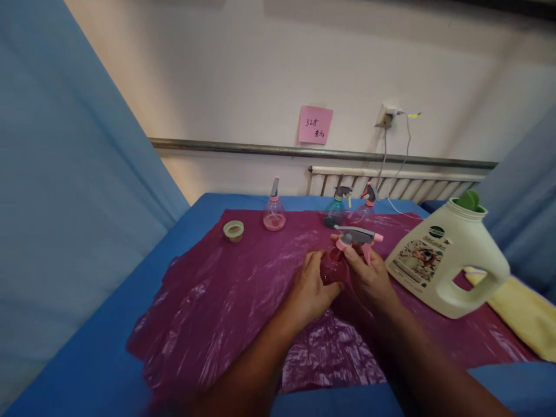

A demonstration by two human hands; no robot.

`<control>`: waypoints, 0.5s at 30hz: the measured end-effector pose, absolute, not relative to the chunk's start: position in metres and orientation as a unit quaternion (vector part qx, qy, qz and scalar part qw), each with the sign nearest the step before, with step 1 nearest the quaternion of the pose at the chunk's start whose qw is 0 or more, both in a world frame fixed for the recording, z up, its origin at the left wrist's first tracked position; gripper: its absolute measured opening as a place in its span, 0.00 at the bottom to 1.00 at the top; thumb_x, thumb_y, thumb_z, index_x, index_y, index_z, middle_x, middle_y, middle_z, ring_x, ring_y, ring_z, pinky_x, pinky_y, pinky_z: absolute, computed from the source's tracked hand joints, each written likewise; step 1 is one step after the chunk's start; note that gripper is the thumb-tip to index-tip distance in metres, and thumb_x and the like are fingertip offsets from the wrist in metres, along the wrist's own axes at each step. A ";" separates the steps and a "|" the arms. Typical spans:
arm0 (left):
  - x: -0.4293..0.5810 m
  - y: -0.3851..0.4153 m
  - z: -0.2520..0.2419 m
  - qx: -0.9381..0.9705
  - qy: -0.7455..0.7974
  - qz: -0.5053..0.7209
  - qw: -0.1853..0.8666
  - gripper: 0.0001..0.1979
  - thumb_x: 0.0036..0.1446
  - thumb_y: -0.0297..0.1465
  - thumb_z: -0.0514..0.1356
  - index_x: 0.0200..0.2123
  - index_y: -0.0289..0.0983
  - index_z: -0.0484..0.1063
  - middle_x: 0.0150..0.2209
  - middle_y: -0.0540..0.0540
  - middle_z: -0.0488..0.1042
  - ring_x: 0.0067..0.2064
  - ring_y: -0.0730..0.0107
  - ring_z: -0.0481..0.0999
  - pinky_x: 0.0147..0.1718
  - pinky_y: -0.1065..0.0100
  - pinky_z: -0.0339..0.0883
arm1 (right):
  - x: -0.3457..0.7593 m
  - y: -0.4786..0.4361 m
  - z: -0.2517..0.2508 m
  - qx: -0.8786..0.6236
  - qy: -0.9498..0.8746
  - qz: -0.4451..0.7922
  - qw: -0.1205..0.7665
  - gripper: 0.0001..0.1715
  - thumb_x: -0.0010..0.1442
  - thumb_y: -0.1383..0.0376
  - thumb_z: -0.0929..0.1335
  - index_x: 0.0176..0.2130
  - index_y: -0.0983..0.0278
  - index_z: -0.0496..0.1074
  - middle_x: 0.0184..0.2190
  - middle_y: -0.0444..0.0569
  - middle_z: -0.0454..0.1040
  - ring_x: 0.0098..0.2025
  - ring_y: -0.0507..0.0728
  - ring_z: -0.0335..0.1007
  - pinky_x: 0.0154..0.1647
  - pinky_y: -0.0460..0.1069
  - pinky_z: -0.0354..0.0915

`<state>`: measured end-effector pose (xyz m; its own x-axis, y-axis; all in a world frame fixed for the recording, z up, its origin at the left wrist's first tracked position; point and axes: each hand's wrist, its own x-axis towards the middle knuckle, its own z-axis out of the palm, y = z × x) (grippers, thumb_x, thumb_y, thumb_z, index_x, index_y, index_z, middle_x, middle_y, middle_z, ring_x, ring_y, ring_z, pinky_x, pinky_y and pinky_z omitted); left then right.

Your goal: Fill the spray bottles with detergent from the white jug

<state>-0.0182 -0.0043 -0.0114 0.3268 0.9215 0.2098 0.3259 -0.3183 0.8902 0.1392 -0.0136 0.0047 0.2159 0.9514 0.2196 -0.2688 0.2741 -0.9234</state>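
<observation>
Between my hands is a spray bottle [333, 268] with a clear body that looks pinkish over the sheet, tilted slightly to the right. My left hand [309, 285] is wrapped round the body from the left. The fingers of my right hand [370, 281] close on the neck and the grey and pink spray head [358, 234]. Whether the head is screwed tight I cannot tell. Just behind stand a green spray bottle [333, 212] and a clear one with a pink collar [365, 212]. Farther left is a spray bottle holding pink liquid [274, 219].
A purple plastic sheet [226, 289] covers the blue bed [108, 347]. On it are a small round tub [234, 230] at left and a large cream jug [438, 260] with a green scoop at right. A yellow cloth [521, 313] lies beyond the jug.
</observation>
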 end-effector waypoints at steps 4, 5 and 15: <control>-0.017 -0.004 -0.014 0.714 0.436 0.385 0.391 0.35 0.55 0.33 0.75 0.64 0.46 0.70 0.63 0.43 0.73 0.65 0.48 0.75 0.66 0.50 0.69 | 0.147 -0.007 0.036 -0.384 -0.462 0.368 0.710 0.20 0.64 0.49 0.80 0.50 0.56 0.85 0.53 0.53 0.87 0.59 0.65 0.82 0.70 0.67 0.69; -0.016 -0.004 -0.015 0.711 0.439 0.385 0.392 0.36 0.55 0.33 0.76 0.65 0.46 0.70 0.64 0.42 0.73 0.66 0.47 0.75 0.67 0.49 0.69 | 0.149 -0.007 0.046 -0.380 -0.470 0.349 0.716 0.19 0.64 0.49 0.79 0.50 0.55 0.84 0.53 0.51 0.87 0.59 0.64 0.82 0.70 0.67 0.69; -0.012 -0.012 -0.015 0.706 0.468 0.371 0.381 0.43 0.50 0.37 0.80 0.67 0.43 0.69 0.66 0.39 0.73 0.67 0.40 0.74 0.68 0.45 0.70 | 0.131 -0.036 0.128 -0.413 -0.590 0.155 0.676 0.13 0.65 0.55 0.79 0.48 0.55 0.84 0.44 0.47 0.85 0.43 0.59 0.82 0.53 0.59 0.78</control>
<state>-0.0124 -0.0121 -0.0149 0.2857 0.9436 0.1671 0.3782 -0.2712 0.8851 0.1309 -0.0357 0.1285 0.2556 0.6968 0.6701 0.2777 0.6110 -0.7413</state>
